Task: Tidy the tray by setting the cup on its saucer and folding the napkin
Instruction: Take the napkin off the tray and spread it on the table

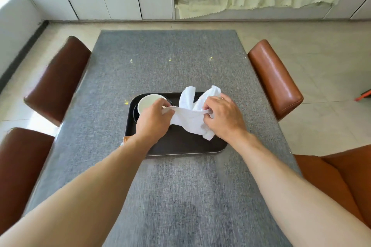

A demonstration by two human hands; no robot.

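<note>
A dark tray (180,146) lies on the grey table. In its far left corner a white cup (147,102) stands on a dark saucer (135,113), partly hidden by my left hand. A crumpled white napkin (190,112) is lifted over the tray's right half. My left hand (153,120) pinches one edge of the napkin. My right hand (222,118) grips the other side, and two loose ends of the cloth stick up behind it.
The grey table (170,66) has brown leather chairs on both sides: two on the left (58,80) (22,168), two on the right (275,78) (341,178). A small orange object (126,139) peeks out at the tray's left edge. White cabinets with pale cloth (220,0) line the far wall.
</note>
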